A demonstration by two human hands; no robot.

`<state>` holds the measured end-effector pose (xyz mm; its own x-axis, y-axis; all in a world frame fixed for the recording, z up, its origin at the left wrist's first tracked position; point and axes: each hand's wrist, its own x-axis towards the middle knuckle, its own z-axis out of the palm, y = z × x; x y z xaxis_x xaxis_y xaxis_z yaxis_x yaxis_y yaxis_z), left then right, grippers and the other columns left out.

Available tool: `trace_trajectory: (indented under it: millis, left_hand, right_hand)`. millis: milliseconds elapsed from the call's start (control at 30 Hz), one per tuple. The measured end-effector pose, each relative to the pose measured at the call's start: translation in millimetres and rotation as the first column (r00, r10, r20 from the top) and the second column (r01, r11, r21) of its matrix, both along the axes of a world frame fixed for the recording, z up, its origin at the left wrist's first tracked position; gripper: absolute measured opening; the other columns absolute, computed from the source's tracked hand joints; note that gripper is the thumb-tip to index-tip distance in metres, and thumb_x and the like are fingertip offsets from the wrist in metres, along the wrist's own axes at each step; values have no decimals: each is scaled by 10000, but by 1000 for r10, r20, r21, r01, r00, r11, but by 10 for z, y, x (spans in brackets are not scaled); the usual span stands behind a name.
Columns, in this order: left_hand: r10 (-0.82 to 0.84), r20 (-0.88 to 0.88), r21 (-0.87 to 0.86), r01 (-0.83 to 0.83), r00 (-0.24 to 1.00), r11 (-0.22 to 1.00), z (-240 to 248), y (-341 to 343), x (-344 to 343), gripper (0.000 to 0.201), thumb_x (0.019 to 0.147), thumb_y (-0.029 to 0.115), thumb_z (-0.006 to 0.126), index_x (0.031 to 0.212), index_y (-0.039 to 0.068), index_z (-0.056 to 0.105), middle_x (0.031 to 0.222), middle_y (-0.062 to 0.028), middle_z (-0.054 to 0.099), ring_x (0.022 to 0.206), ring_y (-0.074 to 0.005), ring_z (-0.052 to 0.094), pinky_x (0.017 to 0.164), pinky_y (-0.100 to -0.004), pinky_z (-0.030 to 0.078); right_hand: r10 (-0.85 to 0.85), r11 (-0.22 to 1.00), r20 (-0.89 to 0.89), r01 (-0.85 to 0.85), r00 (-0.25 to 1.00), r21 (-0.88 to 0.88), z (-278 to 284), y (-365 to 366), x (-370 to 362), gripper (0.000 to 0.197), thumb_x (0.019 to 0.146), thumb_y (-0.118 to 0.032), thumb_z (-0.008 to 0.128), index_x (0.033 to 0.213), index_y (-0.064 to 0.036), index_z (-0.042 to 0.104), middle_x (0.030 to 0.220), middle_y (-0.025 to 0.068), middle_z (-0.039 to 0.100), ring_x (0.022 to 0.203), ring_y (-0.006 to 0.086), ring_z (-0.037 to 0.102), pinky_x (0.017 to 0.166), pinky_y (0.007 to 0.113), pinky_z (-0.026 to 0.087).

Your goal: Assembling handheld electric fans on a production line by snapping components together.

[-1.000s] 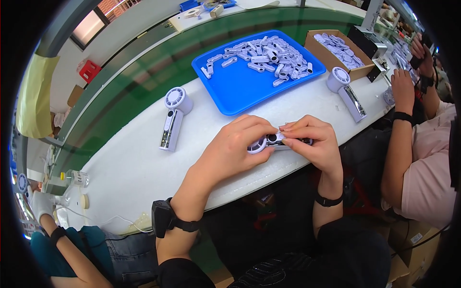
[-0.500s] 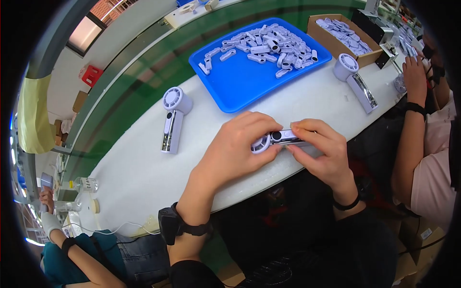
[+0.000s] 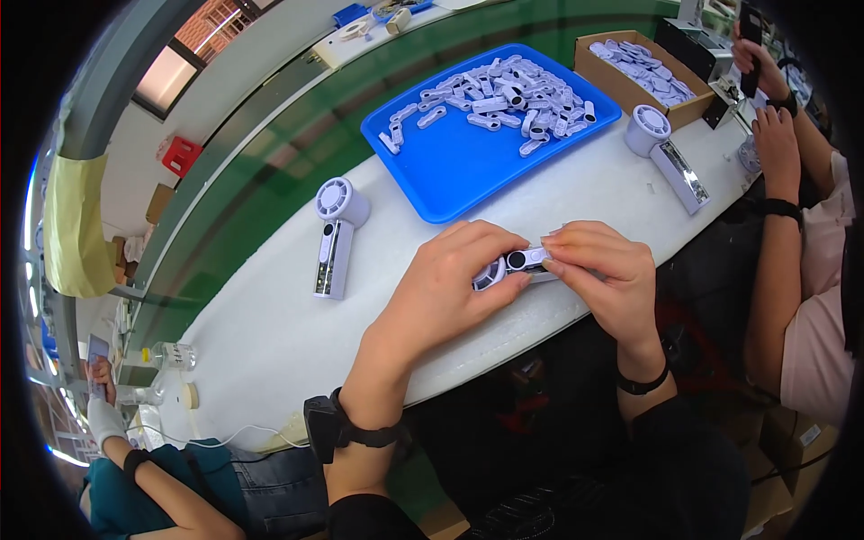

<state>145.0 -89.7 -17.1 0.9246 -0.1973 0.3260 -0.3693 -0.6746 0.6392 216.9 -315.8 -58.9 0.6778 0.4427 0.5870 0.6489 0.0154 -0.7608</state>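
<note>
My left hand (image 3: 454, 283) is closed round the head of a lavender handheld fan (image 3: 486, 275), which lies sideways just above the near edge of the table. A narrow lavender button cover (image 3: 532, 258) with a black oval lies along the fan's handle. My right hand (image 3: 607, 279) pinches the outer end of this cover between thumb and fingers, hiding that end and much of the handle. Another handheld fan (image 3: 332, 256) rests on the table to the left, its handle uncovered with inner parts showing. A third fan (image 3: 679, 175) lies similarly at the right.
Beyond my hands a blue tray (image 3: 432, 184) holds a heap of button covers (image 3: 504, 94). A cardboard box (image 3: 686, 112) of lavender parts stands behind right. Co-workers sit at both sides; the right one's raised hand (image 3: 760, 67) holds a black tool. Bottles (image 3: 171, 356) stand at left.
My right thumb and fingers have shifted from holding both sides of the handle to pinching the cover's end. The right co-worker's hand with the black tool has come into view. The view has shifted slightly.
</note>
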Motion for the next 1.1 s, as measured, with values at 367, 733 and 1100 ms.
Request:
trace_trajectory:
  millis: [367,733,1100]
  left_hand:
    - [-18,30,69,16,999,997,-3,-23,29,286,887,207,829,1121,55,765,1048,-100,756,956,-298,707,848,-400,567]
    - [-51,46,34,49,998,998,17,-37,-23,297,888,171,839,1144,43,763,1092,-115,764,986,-290,721,860,-381,571]
    - [-19,142,-1,19,990,1000,-39,-88,-11,238,910,146,810,1122,50,758,1092,-104,752,995,-284,711,856,-374,581]
  right_hand:
    - [-54,998,127,48,990,48,-105,32,-10,199,819,93,825,1016,71,805,994,162,803,949,301,748,948,393,565]
    - [-85,994,328,59,941,88,-145,-9,-56,217,815,91,832,1027,62,798,1012,165,802,969,313,748,944,424,571]
    - [3,991,-28,1,1000,134,-139,-40,0,193,826,103,826,1012,56,805,1032,150,811,984,287,761,871,354,597]
